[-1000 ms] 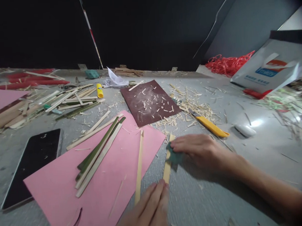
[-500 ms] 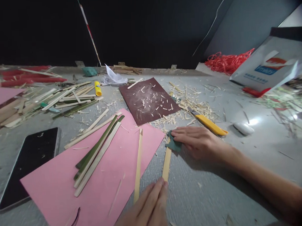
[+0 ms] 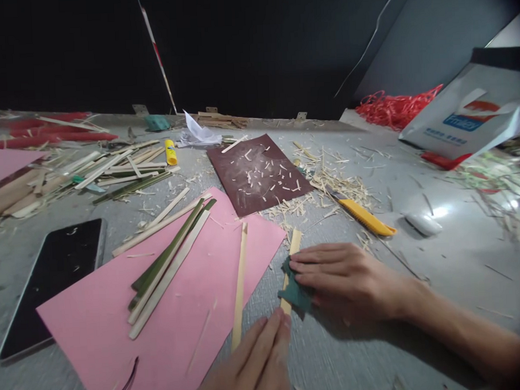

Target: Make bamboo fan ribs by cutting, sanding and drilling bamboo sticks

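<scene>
A pale bamboo strip (image 3: 295, 242) lies on the grey table. My left hand (image 3: 254, 362) presses the near end of it down, fingers held close together. Over the middle of that strip is a torn piece of dark green sandpaper (image 3: 295, 291), and my right hand (image 3: 345, 277) keeps it pressed there with its fingertips. A second bamboo strip (image 3: 240, 282) rests just left of it, on a sheet of pink paper (image 3: 88, 317). Several green and pale strips (image 3: 171, 271) lie bunched on the same sheet.
A yellow utility knife (image 3: 366, 216) lies beyond my right hand, by a white computer mouse (image 3: 423, 225). Shavings dot a brown sheet (image 3: 263, 172). On the left are a phone (image 3: 52, 284), a glue stick (image 3: 170, 152) and piled strips (image 3: 130, 172). A white bag (image 3: 458, 111) stands at right.
My right hand has drawn the sandpaper down the strip, closer to my left hand, uncovering the strip's far end. The left hand has stayed put. The view has shifted slightly.
</scene>
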Tool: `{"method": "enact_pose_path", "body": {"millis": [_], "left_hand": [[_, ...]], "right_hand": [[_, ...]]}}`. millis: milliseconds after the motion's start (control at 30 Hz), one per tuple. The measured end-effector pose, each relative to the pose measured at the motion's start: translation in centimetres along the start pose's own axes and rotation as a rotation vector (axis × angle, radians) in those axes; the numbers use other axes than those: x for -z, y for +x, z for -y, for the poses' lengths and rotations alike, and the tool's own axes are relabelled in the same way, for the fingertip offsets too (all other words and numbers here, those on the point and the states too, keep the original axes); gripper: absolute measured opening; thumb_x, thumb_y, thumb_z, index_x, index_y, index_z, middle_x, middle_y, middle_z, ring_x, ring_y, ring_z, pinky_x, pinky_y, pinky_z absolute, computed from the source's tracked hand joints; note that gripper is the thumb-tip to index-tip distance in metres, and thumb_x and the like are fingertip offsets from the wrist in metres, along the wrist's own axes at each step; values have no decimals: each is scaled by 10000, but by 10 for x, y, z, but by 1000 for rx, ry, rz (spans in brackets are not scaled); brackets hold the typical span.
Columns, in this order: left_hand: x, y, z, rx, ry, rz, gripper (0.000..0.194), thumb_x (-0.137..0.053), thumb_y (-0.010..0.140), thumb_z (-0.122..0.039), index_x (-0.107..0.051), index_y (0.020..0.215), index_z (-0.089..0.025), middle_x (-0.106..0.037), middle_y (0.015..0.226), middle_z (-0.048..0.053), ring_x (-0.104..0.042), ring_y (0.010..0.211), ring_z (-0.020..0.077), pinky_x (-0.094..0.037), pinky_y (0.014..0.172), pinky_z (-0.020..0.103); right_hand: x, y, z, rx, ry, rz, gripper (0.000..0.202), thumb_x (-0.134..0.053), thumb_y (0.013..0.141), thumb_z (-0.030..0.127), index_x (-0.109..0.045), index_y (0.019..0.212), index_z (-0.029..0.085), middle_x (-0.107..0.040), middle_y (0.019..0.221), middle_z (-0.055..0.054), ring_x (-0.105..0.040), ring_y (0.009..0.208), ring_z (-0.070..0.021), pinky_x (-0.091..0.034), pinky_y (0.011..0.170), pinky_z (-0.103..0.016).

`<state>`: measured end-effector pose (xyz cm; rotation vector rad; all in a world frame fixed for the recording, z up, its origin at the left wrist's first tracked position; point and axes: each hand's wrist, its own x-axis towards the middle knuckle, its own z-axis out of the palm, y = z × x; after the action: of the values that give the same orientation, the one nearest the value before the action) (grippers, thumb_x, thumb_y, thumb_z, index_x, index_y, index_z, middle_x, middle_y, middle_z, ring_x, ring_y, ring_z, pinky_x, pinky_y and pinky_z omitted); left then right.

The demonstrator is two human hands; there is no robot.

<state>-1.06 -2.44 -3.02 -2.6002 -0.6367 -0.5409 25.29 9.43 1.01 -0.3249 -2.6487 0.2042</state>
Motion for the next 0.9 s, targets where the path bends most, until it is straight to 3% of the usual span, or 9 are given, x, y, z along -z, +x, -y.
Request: {"method": "enact_pose_path", "body": {"millis": [100,233,433,633,800,900], "left_hand": [[0,0,0,-1,1,-7,249,-477,980,-165,-691,1051,-58,-713,1251,173,-678,1182,281,-264,1239,490],[-2,1,-1,19,-3,-20,285,-411,990,-114,-694,989,-78,-740,1208,142,-693,1152,258,-203,1272,501],[-1,0,-2,22,-17,-19,269,-435,969,-135,-690,1027,-72,-735,1223,145,-683,1157,271,-214,1261,496],[-2,-1,-2,13,-24,11,230,-491,961,-161,-687,1037,-69,-709,1264,162,-649,1214,287,-286,1220,459],[-7,-7,-12,180,-38,-61,148,-562,973,-203,-671,1034,-125,-714,1136,102,-618,1163,257,-232,1247,497],[-6,-12,-17,225,-14,-20,181,-589,1000,-209,-687,1122,-119,-685,979,57,-611,1009,206,-314,1186,424]], "right_hand": [[1,2,3,-22,15,8,247,-673,981,231,-682,1198,112,-784,1124,-136,-733,1144,-254,-603,1037,-419],[0,-2,-13,-106,-118,-31,194,-616,997,134,-713,1164,153,-785,1140,-111,-753,1100,-236,-629,978,-408],[-5,6,7,20,10,-33,150,-635,997,167,-707,1113,105,-797,1071,-124,-752,1097,-238,-648,911,-368],[0,0,-9,-153,-122,-61,195,-604,986,123,-718,1142,149,-785,1133,-114,-769,1045,-242,-640,909,-405],[-6,4,9,15,20,-31,156,-625,990,158,-701,1121,120,-795,1083,-119,-751,1095,-235,-637,894,-365],[-6,8,17,-24,83,-41,134,-633,988,156,-711,1092,121,-800,1056,-105,-770,1033,-217,-641,884,-343]]}}
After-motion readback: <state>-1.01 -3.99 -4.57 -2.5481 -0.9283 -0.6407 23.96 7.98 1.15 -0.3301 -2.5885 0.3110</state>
